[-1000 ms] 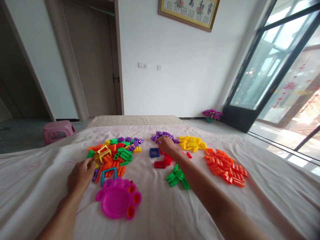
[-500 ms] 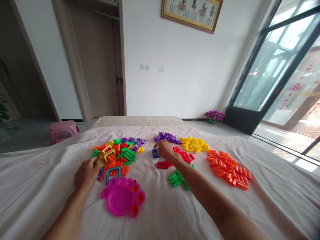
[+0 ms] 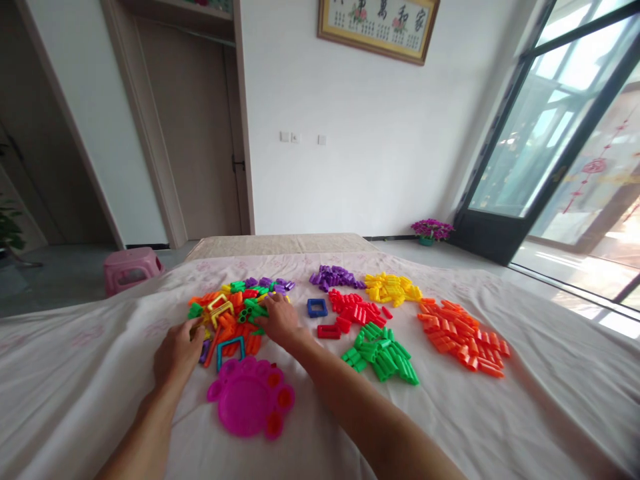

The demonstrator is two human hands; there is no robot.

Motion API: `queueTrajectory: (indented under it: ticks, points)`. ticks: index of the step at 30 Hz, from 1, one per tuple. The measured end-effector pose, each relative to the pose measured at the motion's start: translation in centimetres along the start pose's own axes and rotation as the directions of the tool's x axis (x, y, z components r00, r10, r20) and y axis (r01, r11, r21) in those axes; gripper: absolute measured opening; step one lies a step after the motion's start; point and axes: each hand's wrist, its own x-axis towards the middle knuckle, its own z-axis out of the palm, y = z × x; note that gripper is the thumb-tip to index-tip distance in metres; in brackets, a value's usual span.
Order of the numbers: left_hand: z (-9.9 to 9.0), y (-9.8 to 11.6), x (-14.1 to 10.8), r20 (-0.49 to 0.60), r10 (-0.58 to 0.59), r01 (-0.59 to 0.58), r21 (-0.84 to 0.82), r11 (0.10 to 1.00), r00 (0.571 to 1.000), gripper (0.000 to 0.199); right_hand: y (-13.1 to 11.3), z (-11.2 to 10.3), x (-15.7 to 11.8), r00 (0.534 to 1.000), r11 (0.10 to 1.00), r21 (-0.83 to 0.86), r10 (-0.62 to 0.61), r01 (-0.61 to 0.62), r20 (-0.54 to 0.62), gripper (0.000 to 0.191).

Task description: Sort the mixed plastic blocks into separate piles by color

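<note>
A mixed pile of plastic building tubes in orange, green, purple, yellow and red lies on the cloth, with a yellow square frame and a light-blue square frame among them. My left hand is at the pile's left edge, fingers curled beside yellow and purple pieces; whatever they hold is hidden. Over the right side of the pile is my right hand, its fingers apart and touching or just above green tubes. A pink paw-shaped tray with orange pieces in its small cups sits in front of the pile.
Sorted heaps stand to the right: purple, yellow, red, green and orange tubes. A blue square frame lies by the red heap. A pink stool stands beyond the cloth's left side.
My right hand has moved left from beside the purple heap and blue frame to the mixed pile, uncovering the red and green heaps. My left hand has stayed nearly in place.
</note>
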Motion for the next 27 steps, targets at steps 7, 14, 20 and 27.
queueTrajectory:
  ticks: [7,14,20,27]
  points:
    - [0.3,-0.4,0.1,0.002,0.012,-0.012,-0.016,1.0,1.0,0.053,1.1,-2.0,-1.6,1.0,0.974,0.226,-0.002,0.008,-0.026,0.027]
    - [0.2,-0.4,0.3,0.029,-0.001,0.002,-0.039,0.999,1.0,0.053,8.6,-9.9,-6.3,0.987,0.871,0.491,0.063,0.018,-0.148,0.027]
    - [0.3,-0.5,0.4,0.048,-0.012,0.013,-0.017,1.0,0.999,0.051,16.9,-14.3,-12.2,0.963,0.929,0.328,0.229,-0.173,-0.14,0.024]
    - [0.5,-0.8,0.5,0.047,0.011,-0.01,-0.025,1.0,0.999,0.052,19.9,-13.3,-14.9,0.98,0.979,0.061,0.195,-0.193,-0.044,0.031]
